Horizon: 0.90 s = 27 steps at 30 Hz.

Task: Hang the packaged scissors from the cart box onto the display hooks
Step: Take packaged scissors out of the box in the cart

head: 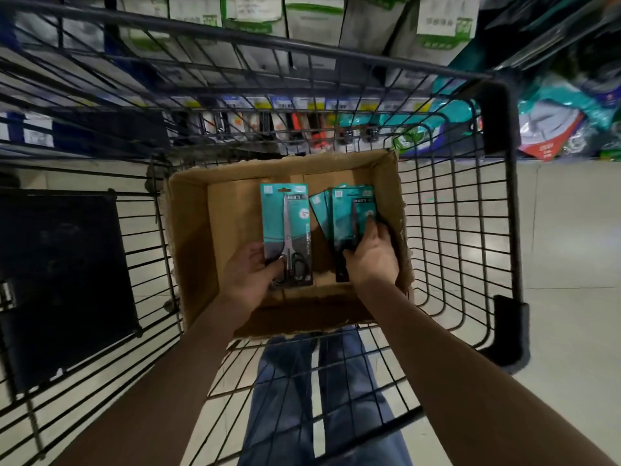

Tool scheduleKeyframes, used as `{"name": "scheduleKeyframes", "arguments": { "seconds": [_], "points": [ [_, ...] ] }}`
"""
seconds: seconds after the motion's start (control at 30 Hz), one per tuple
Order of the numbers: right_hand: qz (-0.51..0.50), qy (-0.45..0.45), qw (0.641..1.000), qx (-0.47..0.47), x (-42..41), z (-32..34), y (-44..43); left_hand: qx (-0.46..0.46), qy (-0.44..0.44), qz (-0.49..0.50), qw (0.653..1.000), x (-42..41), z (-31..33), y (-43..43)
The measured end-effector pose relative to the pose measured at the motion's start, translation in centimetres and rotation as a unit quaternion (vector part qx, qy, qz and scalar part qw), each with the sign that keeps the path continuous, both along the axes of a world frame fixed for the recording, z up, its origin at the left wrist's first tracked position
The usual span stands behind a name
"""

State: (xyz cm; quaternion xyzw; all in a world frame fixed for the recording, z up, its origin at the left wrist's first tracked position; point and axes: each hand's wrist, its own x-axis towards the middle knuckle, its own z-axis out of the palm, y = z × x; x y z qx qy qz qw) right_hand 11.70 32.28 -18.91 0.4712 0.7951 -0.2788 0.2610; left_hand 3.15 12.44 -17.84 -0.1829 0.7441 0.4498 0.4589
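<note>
One black wire cart (497,105) takes up most of the scene, its basket seen from above over a pale tiled floor (571,247). Beyond its far rim, at twelve o'clock, stands store shelving (302,25) stacked with white-and-green cartons. Below them is a row of small hung goods too blurred to name. At nine o'clock a flat black panel (64,280) shows against the cart's wire. At six o'clock the person's blue jeans (295,415) show through the mesh.

A brown cardboard box (191,237) sits in the middle of the cart, open at the top, and both forearms reach into it. The left hand (248,270), at the box's seven o'clock, has its grip closed on one teal pack of scissors (285,216), thumb on its lower end by the black handles. The pack points to twelve o'clock and the blades show silver. The right hand (373,257), at the box's four o'clock, holds in its grip a fanned bunch of teal packs (342,213), fingers over the top pack's face. The bunch is just beside the single pack.
</note>
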Motion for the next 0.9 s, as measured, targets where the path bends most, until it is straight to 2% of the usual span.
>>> {"name": "scheduleKeyframes", "arguments": {
  "seconds": [0.2,0.3,0.4,0.63,0.9],
  "points": [
    [0.006,-0.051,0.998,0.021,-1.2,-0.3,-0.5,0.016,0.001,-0.007,1.000,-1.0,0.9,-0.2],
    [-0.080,0.009,0.997,-0.009,-1.2,-0.4,-0.4,0.023,0.005,0.008,1.000,-1.4,1.2,-0.4],
    [-0.185,0.093,0.976,-0.064,-1.0,-0.3,0.5,0.022,0.018,0.032,0.999,-1.7,1.5,-0.8],
    [-0.168,0.091,0.975,-0.117,-0.6,1.5,1.2,0.030,0.038,0.045,0.998,-2.3,3.3,-0.5],
    [-0.248,0.167,0.914,-0.276,0.7,9.2,-0.1,0.005,0.079,-0.034,0.996,-2.2,10.8,0.5]
  ]
}}
